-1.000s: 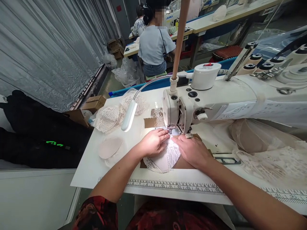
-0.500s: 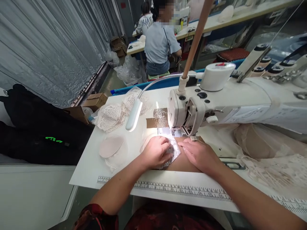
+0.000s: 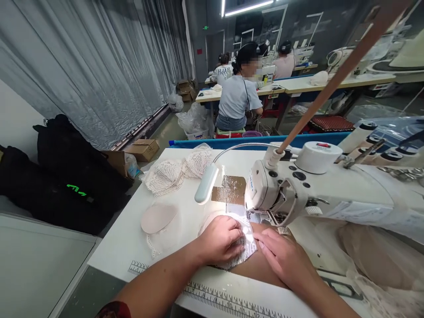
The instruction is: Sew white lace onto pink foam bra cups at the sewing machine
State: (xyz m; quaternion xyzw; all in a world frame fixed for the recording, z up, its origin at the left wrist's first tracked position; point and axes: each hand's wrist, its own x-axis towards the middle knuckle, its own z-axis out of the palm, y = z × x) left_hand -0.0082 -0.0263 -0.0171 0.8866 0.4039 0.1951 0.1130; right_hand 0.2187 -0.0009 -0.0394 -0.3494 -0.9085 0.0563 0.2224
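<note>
A white lace bra cup (image 3: 249, 247) lies under the lit needle area of the sewing machine (image 3: 261, 190). My left hand (image 3: 221, 238) rests on the cup, fingers curled and closed on it, hiding much of its left part. To the right, my right hand (image 3: 285, 254) lies with fingers stretched out over a brown surface (image 3: 261, 269); its fingertips touch the lace's right edge. The needle and presser foot are hard to make out in the glare.
Lace cups (image 3: 165, 174) sit at the table's back left, with a beige cup (image 3: 159, 218) nearer. A lamp (image 3: 206, 183) hangs over the table. Sheer fabric (image 3: 367, 251) lies right. A printed ruler (image 3: 228, 302) runs along the front edge. A co-worker (image 3: 235, 99) sits ahead.
The camera has tilted up, so the table and machine appear lower and more of the room shows. Both hands keep nearly the same place on the lace and brown surface.
</note>
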